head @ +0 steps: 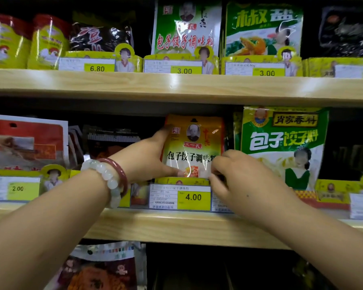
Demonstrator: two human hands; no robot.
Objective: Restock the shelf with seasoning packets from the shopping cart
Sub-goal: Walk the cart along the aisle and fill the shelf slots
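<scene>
An orange-yellow seasoning packet with black characters stands upright in the yellow display tray on the middle shelf, above the 4.00 price tag. My left hand, with bead bracelets on its wrist, grips the packet's left edge, thumb across its lower front. My right hand has its fingers curled at the packet's lower right corner, pinching it. The shopping cart is out of view.
A green dumpling-seasoning packet stands right of the orange one; red packets stand to the left. The upper shelf holds green packets, yellow pouches and dark bags. More packets sit on the shelf below.
</scene>
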